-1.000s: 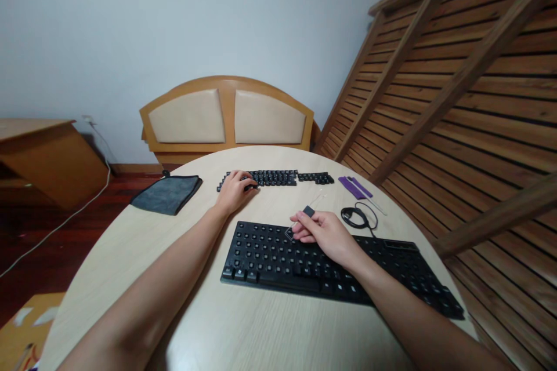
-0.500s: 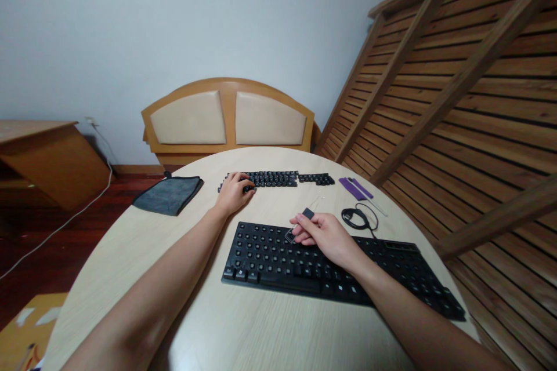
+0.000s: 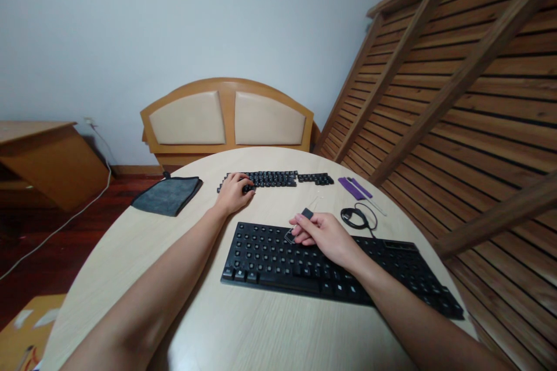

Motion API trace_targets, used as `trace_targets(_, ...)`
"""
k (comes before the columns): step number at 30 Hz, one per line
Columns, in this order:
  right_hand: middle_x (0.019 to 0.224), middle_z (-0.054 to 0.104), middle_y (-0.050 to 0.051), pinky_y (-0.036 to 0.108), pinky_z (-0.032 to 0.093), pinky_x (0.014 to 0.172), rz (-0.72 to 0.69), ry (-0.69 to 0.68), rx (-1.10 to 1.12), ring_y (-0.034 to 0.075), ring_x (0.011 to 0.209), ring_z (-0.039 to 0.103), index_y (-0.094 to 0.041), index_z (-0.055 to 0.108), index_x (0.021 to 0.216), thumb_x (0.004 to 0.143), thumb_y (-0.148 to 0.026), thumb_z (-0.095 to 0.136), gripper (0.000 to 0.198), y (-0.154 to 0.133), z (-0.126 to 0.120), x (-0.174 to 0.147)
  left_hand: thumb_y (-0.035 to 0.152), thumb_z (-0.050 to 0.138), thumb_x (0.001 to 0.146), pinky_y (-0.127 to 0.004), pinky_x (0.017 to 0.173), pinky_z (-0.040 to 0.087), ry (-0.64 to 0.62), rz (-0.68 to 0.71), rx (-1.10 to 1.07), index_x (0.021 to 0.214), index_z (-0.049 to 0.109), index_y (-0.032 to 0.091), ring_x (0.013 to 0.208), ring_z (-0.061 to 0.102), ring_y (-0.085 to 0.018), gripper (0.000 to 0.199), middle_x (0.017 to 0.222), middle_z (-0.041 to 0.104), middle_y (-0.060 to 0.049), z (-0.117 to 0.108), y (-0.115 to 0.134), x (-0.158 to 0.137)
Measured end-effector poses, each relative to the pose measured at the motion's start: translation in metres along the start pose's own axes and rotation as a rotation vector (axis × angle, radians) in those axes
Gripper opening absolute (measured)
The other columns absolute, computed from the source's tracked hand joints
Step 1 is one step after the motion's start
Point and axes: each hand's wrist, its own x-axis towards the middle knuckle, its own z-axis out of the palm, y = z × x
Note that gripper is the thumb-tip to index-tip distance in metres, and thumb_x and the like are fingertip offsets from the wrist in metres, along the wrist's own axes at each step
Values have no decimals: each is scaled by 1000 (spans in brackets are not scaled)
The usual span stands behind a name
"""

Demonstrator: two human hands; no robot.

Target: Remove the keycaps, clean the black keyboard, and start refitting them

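Note:
My left hand (image 3: 234, 192) rests at the left end of rows of loose black keycaps (image 3: 276, 178) near the far side of the table. Its fingers are bent round a small dark keycap (image 3: 247, 188), partly hidden by the fingertips. My right hand (image 3: 326, 235) is closed on a keycap puller (image 3: 307, 213) with a black handle and thin wire loops at both ends. That hand hovers over the black keyboard (image 3: 282, 283), which has many bare key stems and a few keycaps left along its front row. My right forearm hides part of the keyboard.
A dark grey cloth (image 3: 167, 195) lies at the table's left. On the right are a coiled black cable (image 3: 354, 218), purple strips (image 3: 352, 187) and a thin stick (image 3: 375, 206). The round table (image 3: 243, 330) stands near a slatted wooden frame (image 3: 491, 127).
My left fingers have shifted very slightly over the keycaps. My right hand and the keycap puller stay where they were above the keyboard.

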Motion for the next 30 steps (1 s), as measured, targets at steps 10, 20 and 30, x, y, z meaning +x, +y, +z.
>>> trace_targets(10, 82, 75, 8, 21, 52, 60, -66, -62, -81, 12, 66, 68, -12, 73, 83, 90, -53, 62, 43, 3, -1, -1, 30, 67, 85, -50, 103, 41, 28, -3, -126, 102, 70, 20, 114, 53, -31, 20, 115, 65, -11, -10, 15, 3)
trace_targets(20, 70, 72, 4, 26, 45, 65, -244, -95, -358, 18, 68, 66, -15, 72, 77, 92, -55, 57, 45, -1, -7, -7, 37, 55, 96, -34, 82, 51, -322, 112, -733, 110, 68, 18, 92, 66, -21, 27, 103, 73, -7, -61, 123, -5)
trace_targets(30, 99, 71, 7, 32, 47, 85, -427, -260, -647, 23, 95, 63, -19, 73, 98, 90, -55, 61, 39, -9, -11, -22, 36, 61, 92, -30, 72, 50, -305, -121, -1023, 87, 63, 19, 78, 62, -18, 17, 82, 66, -3, -77, 157, -40)
